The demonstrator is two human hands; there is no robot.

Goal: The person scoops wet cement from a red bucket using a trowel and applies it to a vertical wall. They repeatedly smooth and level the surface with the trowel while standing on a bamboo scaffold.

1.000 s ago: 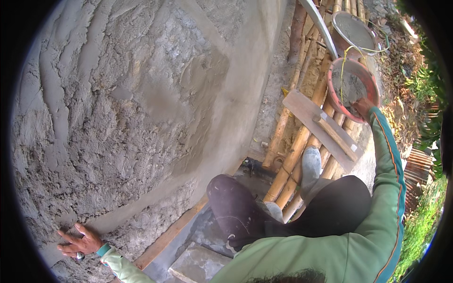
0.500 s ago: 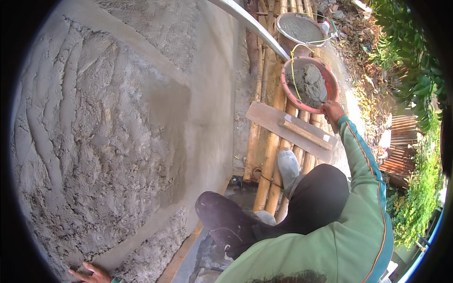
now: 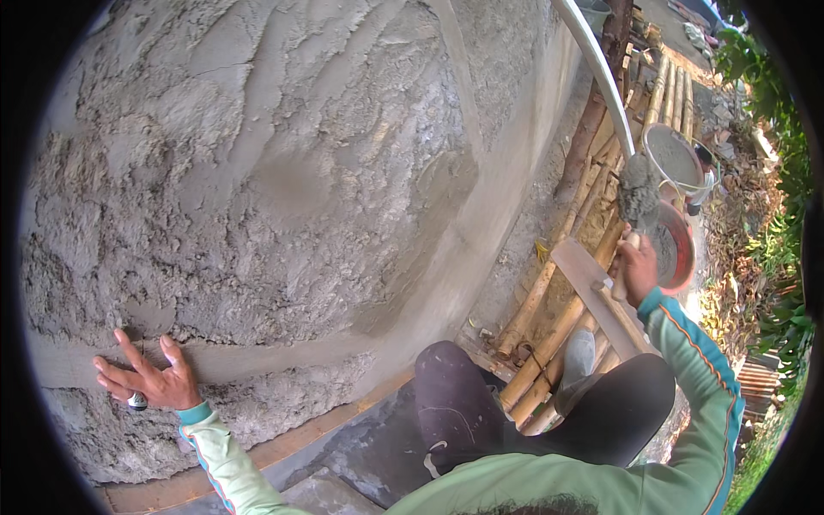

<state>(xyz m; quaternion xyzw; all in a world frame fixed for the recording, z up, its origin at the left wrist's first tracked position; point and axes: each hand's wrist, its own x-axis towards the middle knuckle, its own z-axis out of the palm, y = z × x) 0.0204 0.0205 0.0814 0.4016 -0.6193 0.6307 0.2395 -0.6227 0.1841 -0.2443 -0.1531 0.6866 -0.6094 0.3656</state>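
My right hand point(image 3: 637, 268) grips the handle of a trowel point(image 3: 632, 240), its blade hidden beneath a lump of wet grey mortar point(image 3: 638, 190). Just past it is the red-rimmed bucket point(image 3: 684, 249) with more mortar inside. At far left, my left hand point(image 3: 150, 376) spreads its fingers against the rough mortar-covered wall point(image 3: 283, 215), near a smoothed band point(image 3: 257, 360); a ring shows on one finger. Below my right hand, a long flat float point(image 3: 592, 283) with a wooden handle lies across the bamboo poles.
Bamboo poles point(image 3: 562, 330) tied together form a platform under my foot point(image 3: 579, 356). A second mortar bucket point(image 3: 674, 154) stands farther back. A long pale curved bar point(image 3: 601, 64) slants in from the top. Dry leaves and green plants point(image 3: 772, 189) line the right side.
My right hand has lifted a trowel loaded with mortar out of the red-rimmed bucket. The view has swung left, bringing more of my left hand and forearm into sight.
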